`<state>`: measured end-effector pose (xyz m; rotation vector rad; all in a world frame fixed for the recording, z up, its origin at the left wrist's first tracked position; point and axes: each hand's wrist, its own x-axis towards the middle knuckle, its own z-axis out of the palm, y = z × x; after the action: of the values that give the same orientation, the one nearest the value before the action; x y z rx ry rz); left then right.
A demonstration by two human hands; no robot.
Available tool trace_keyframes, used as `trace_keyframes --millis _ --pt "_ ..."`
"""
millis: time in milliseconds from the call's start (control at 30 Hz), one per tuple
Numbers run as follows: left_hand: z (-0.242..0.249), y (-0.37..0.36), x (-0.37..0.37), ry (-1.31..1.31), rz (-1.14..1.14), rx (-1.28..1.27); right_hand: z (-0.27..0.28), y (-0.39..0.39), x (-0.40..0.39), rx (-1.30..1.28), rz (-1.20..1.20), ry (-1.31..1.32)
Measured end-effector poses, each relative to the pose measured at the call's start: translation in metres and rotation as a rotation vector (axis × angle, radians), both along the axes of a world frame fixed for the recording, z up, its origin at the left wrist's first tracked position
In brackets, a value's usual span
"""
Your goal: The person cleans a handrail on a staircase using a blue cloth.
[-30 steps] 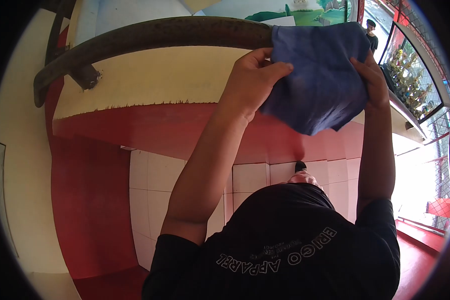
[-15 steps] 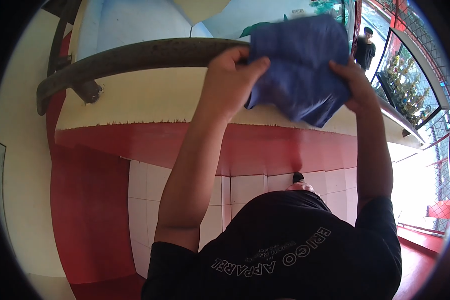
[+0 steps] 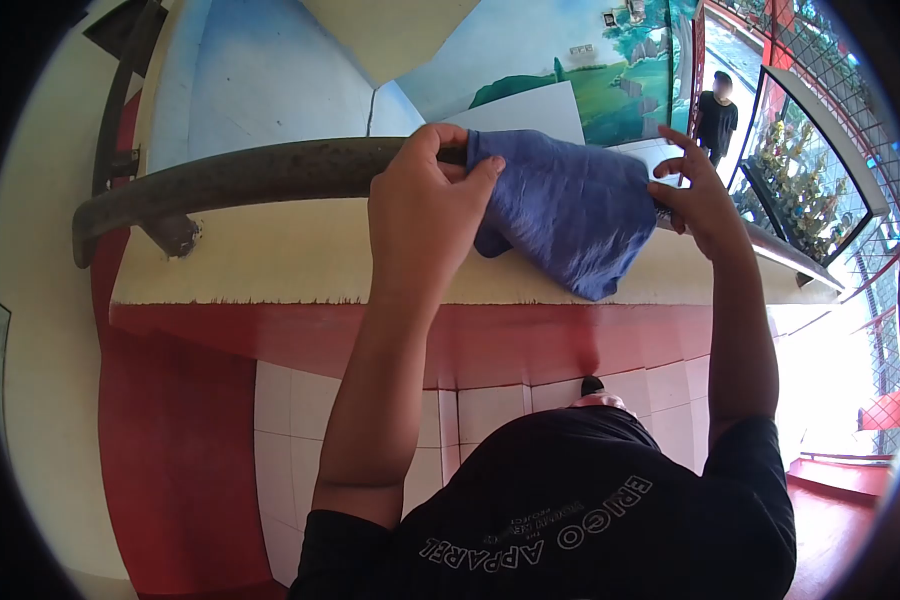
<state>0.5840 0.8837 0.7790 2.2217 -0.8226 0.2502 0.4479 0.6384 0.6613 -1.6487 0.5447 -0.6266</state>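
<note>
A blue cloth (image 3: 570,215) hangs over the dark handrail, its lower part falling in front of the pale wall top. My left hand (image 3: 432,185) is closed on the cloth's upper left corner, with thumb and fingers pinching it just above the rail. On the other side, my right hand (image 3: 705,195) has its fingers spread apart. Its thumb tip is at the cloth's right edge, and the index finger points upward, away from the cloth. The stretch of rail under the cloth is hidden.
The curved handrail (image 3: 270,170) runs along a cream and red low wall (image 3: 270,255). Tiled steps (image 3: 340,410) lie below. Beyond the rail are a painted mural wall (image 3: 620,95) and a person in dark clothes (image 3: 716,118). A framed opening with plants (image 3: 805,170) stands at right.
The cloth has come down from raised in front of the rail to lying over it. My right hand's fingers have opened from their hold. The view has tilted slightly upward.
</note>
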Motion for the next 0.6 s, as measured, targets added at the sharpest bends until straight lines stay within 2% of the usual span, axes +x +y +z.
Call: trace_keyframes --millis 100,133,167,233,267,367,467,533,600 --pt "0.003 -0.005 -0.008 -0.139 0.049 0.079 -0.007 0.009 -0.001 -0.389 -0.126 -0.119" --pt "0.004 -0.007 -0.006 -0.162 0.043 0.075 -0.002 0.021 0.002 -0.345 -0.115 -0.227" --pt "0.005 -0.008 -0.004 -0.187 0.037 0.071 0.004 0.03 0.004 -0.481 -0.086 -0.203" --pt "0.008 -0.003 -0.005 -0.341 0.135 0.292 0.014 0.048 0.016 -1.041 -0.125 -0.286" --pt "0.011 -0.001 -0.005 -0.421 0.183 0.402 0.013 0.053 0.023 -1.043 -0.098 -0.225" --pt "0.004 0.011 0.006 -0.785 0.007 0.313 0.005 0.058 0.04 -1.009 0.006 -0.036" --pt "0.002 0.002 0.014 -1.022 -0.315 0.3 0.024 0.042 0.044 -0.906 0.215 0.159" --pt "-0.006 -0.005 0.023 -0.945 -0.204 0.559 0.039 0.028 0.045 -0.798 0.435 0.281" --pt "-0.002 -0.011 0.026 -0.837 -0.161 0.765 0.038 0.004 0.036 -0.864 0.486 0.271"
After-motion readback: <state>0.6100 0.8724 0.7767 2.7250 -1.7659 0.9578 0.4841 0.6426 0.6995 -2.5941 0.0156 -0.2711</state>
